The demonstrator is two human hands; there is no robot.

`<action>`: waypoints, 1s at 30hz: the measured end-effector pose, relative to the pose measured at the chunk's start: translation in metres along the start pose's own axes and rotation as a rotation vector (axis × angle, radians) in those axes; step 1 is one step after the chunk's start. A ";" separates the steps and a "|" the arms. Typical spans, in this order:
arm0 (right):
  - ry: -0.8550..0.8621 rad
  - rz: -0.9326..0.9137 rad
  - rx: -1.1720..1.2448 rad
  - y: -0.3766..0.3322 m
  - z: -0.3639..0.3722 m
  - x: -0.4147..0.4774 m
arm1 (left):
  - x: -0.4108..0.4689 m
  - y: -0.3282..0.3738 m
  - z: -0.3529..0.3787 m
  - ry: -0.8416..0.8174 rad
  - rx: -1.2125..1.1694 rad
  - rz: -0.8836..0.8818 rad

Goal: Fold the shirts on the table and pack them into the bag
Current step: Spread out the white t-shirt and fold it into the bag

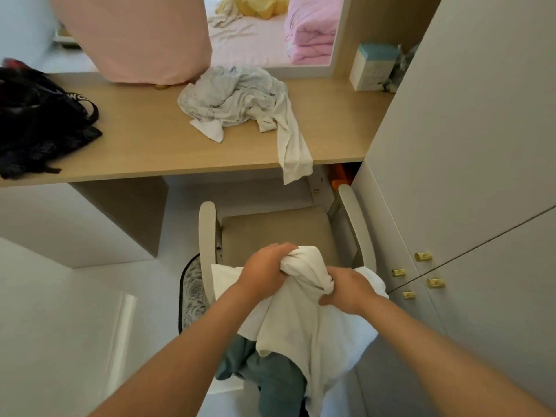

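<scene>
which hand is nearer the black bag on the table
Left. The left hand is on the bag's side, though well below it, over the chair; the right hand is further right. Both have a grip on the white shirt.

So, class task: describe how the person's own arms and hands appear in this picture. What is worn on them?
Both forearms are bare with no sleeves showing. The left hand and right hand wear no gloves, and no watch, bracelet or ring can be seen on the parts that show. No markings are visible.
</scene>
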State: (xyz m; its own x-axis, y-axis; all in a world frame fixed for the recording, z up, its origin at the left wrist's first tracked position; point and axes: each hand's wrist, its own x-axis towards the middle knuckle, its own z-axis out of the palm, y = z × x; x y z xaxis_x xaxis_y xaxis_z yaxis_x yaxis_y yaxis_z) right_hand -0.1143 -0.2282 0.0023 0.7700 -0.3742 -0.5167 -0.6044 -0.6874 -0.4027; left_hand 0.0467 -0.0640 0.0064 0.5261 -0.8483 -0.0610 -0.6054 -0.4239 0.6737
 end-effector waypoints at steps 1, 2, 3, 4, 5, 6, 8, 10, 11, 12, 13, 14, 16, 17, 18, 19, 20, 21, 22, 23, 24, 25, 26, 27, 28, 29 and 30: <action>0.007 -0.020 0.016 -0.005 -0.010 0.007 | 0.008 0.000 -0.008 -0.003 0.014 0.005; 0.033 -0.047 0.015 -0.012 -0.021 0.015 | 0.016 0.001 -0.019 -0.001 0.032 0.009; 0.068 -0.069 0.020 -0.020 -0.035 0.021 | 0.025 0.002 -0.032 0.010 0.055 0.011; 0.112 -0.090 0.034 -0.030 -0.051 0.028 | 0.036 0.004 -0.048 0.028 0.081 0.010; 0.159 -0.111 0.059 -0.041 -0.068 0.036 | 0.047 0.007 -0.065 0.052 0.102 0.008; 0.208 -0.135 0.081 -0.054 -0.085 0.043 | 0.057 0.010 -0.084 0.084 0.114 0.008; 0.296 -0.182 0.099 -0.082 -0.121 0.058 | 0.074 0.017 -0.120 0.153 0.108 0.019; 0.362 -0.221 0.099 -0.110 -0.153 0.074 | 0.088 0.018 -0.154 0.200 0.079 0.043; 0.388 -0.242 0.092 -0.122 -0.167 0.082 | 0.095 0.016 -0.169 0.222 0.073 0.048; 0.414 -0.263 0.078 -0.138 -0.181 0.092 | 0.104 0.012 -0.187 0.251 0.070 0.049; 0.442 -0.283 0.063 -0.154 -0.196 0.103 | 0.113 0.007 -0.205 0.285 0.078 0.047; 0.475 -0.304 0.054 -0.172 -0.211 0.114 | 0.123 0.000 -0.224 0.326 0.097 0.051; 0.554 -0.354 0.041 -0.212 -0.241 0.135 | 0.145 -0.017 -0.263 0.409 0.145 0.046; 0.600 -0.376 0.043 -0.231 -0.254 0.148 | 0.155 -0.024 -0.283 0.446 0.157 0.042; 0.652 -0.401 0.057 -0.250 -0.265 0.163 | 0.167 -0.034 -0.302 0.477 0.156 0.037; 0.700 -0.431 0.076 -0.267 -0.273 0.180 | 0.178 -0.044 -0.321 0.496 0.158 0.015; 0.732 -0.469 0.081 -0.283 -0.279 0.199 | 0.190 -0.056 -0.339 0.507 0.181 -0.030; 0.751 -0.498 0.061 -0.299 -0.282 0.219 | 0.203 -0.072 -0.355 0.509 0.232 -0.097; 0.763 -0.512 0.016 -0.314 -0.281 0.243 | 0.217 -0.092 -0.369 0.503 0.296 -0.168; 0.773 -0.488 -0.047 -0.328 -0.279 0.267 | 0.229 -0.114 -0.382 0.479 0.353 -0.237; 0.767 -0.423 -0.123 -0.339 -0.273 0.290 | 0.240 -0.138 -0.391 0.444 0.406 -0.298; 0.732 -0.322 -0.209 -0.349 -0.265 0.312 | 0.248 -0.162 -0.397 0.398 0.454 -0.352; 0.667 -0.213 -0.292 -0.357 -0.255 0.330 | 0.254 -0.187 -0.401 0.341 0.486 -0.390; 0.571 -0.127 -0.348 -0.362 -0.243 0.346 | 0.258 -0.210 -0.402 0.269 0.486 -0.411; 0.464 -0.081 -0.360 -0.366 -0.230 0.361 | 0.261 -0.232 -0.401 0.181 0.468 -0.412; 0.360 -0.064 -0.340 -0.368 -0.217 0.372 | 0.262 -0.251 -0.400 0.092 0.454 -0.390; 0.268 -0.059 -0.317 -0.371 -0.205 0.381 | 0.264 -0.269 -0.397 0.015 0.452 -0.356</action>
State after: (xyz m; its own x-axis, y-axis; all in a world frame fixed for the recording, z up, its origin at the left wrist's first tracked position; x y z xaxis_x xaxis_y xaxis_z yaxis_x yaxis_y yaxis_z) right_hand 0.4454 -0.2434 0.1094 0.8526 -0.4484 -0.2683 -0.4969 -0.8545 -0.1513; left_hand 0.5856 -0.0477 0.1018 0.7506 -0.6254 -0.2132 -0.5830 -0.7787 0.2317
